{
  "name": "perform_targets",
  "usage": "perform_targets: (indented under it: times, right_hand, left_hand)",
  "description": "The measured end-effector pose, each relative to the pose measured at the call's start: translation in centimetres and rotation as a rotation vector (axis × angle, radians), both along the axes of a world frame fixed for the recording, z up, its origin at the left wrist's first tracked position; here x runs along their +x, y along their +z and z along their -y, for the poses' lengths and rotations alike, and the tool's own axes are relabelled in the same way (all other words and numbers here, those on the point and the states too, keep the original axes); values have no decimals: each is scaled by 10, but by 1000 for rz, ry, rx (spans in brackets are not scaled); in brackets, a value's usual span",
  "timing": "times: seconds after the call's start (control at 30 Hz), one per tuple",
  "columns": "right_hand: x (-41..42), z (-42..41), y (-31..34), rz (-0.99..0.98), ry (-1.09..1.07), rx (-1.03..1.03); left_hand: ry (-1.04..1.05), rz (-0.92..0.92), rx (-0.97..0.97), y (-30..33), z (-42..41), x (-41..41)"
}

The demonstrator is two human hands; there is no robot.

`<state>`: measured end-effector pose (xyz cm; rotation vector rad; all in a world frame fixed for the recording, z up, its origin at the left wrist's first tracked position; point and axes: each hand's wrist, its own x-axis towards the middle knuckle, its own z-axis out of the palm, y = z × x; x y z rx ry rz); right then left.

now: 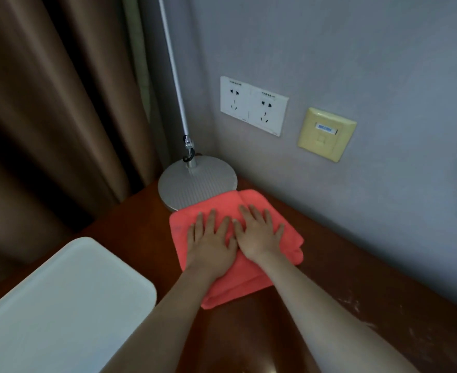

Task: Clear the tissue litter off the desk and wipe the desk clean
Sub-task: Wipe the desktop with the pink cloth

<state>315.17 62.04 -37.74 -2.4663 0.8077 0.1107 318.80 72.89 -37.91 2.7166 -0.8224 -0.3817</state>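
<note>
Now I see both hands pressed flat, fingers straight and spread, on the folded pink cloth [248, 275]; left hand [212, 242] and right hand [258, 234] lie side by side, thumbs nearly touching, gripping nothing; the cloth rests on the brown tabletop [356, 292], its far edge overlapping the round lamp base [195, 181]; a white tray [60, 297] sits near left; on the wall, twin sockets [254, 105] and a yellow plate [326, 134] carry print too small to read.

Soft pink cloth [230, 200] on glossy wooden desk [356, 270]; ribbed matt-metal lamp base [195, 184].
</note>
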Motion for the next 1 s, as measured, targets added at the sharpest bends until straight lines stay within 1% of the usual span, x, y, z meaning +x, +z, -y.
perform_targets:
  times: [0.2, 0.37, 0.47, 0.57, 0.73, 0.83, 1.0]
  right_hand:
    - [2, 35, -7, -19, 33, -77]
    - [-21, 52, -7, -37, -27, -110]
    - [-46, 58, -8, -49, -69, -124]
    - [-75, 56, -11, -54, -119, -122]
    - [-115, 46, -10, -76, -155, -97]
    - [-116, 39, -8, -77, -158, -76]
    - [-99, 23, -11, -55, -121, -69]
  left_hand:
    - [37, 7, 40, -2, 31, -10]
    - [0, 22, 43, -2, 50, -27]
    - [-57, 47, 50, -3, 55, -46]
    - [-101, 64, 56, -2, 55, -69]
    - [-141, 31, 54, -2, 43, -105]
    - [-161, 29, 68, 3, 33, -100]
    - [-117, 33, 98, 3, 15, -93]
